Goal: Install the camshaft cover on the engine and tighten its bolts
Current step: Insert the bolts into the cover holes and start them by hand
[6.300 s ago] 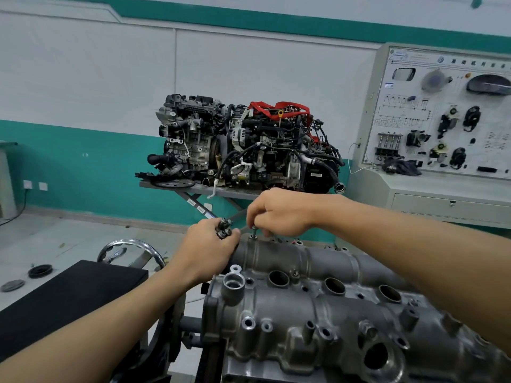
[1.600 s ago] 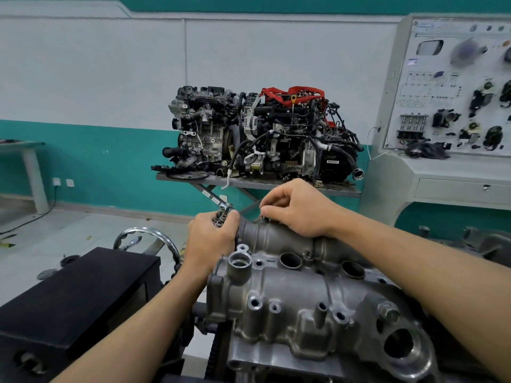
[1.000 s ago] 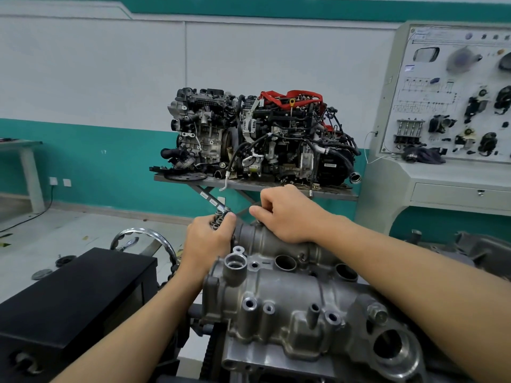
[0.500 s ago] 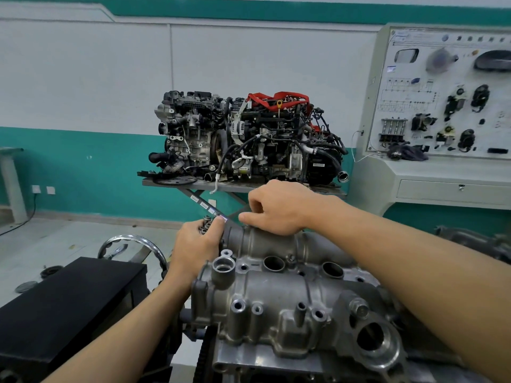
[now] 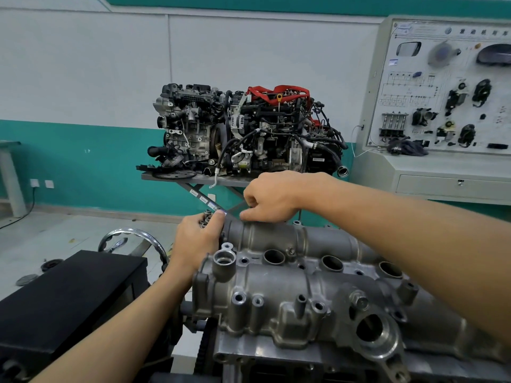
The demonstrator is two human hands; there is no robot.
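head view: my left hand [image 5: 197,239] is at the far left corner of the camshaft cover [image 5: 290,294], fingers curled round a small cluster of bolts [image 5: 206,218] whose heads poke out above my thumb. the hand touches the cover's left end. my right hand [image 5: 272,199] reaches over from the right, fingers curled, thumb and forefinger pinched down on the cover's far edge, just right of the left hand. i cannot tell what, if anything, sits between those fingertips. the grey cast cover lies across the engine below and near both hands, with round holes along its middle. left of it is a black box [image 5: 69,294] and behind that a chrome wheel [image 5: 132,233]. far off, a complete engine [image 5: 243,134] stands on a stand, with a training panel [image 5: 442,87] at far right.
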